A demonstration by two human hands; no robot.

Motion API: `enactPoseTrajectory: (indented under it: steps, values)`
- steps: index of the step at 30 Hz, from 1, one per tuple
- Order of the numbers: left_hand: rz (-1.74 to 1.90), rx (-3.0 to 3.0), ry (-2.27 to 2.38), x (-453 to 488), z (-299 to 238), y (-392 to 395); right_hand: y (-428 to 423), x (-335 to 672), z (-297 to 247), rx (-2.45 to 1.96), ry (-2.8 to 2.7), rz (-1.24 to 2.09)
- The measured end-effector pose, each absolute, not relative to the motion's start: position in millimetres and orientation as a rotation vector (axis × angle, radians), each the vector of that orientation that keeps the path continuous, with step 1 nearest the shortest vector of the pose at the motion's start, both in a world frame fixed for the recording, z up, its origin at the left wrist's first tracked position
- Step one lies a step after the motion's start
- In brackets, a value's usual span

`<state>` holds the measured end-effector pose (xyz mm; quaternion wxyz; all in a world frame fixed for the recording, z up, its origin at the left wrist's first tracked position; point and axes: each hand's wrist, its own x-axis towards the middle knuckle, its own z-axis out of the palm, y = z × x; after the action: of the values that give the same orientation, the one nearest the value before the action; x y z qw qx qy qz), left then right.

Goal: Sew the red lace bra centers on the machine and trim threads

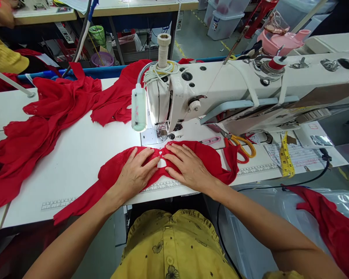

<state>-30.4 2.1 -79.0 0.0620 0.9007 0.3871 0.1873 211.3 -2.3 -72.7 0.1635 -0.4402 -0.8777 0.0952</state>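
Observation:
A red fabric piece lies on the white table in front of the white sewing machine. My left hand rests flat on it, fingers stretched toward the needle area. My right hand lies flat beside it, fingers spread on the same cloth. Both hands press the fabric just short of the presser foot. The fabric trails off the table's near edge at the left.
A heap of red fabric covers the table's left and back. Orange-handled scissors, a pink clip and a yellow tape measure lie at right. Red cloth sits in a plastic-lined bin. Another person's arm shows top left.

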Motion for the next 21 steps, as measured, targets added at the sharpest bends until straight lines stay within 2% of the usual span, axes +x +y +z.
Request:
enactPoseTrajectory:
  steps: [21]
  values:
    - [0.525,2.75,1.176,-30.0,-79.2,2.6,-2.6,210.7,-74.9,-1.254,-2.491,0.256]
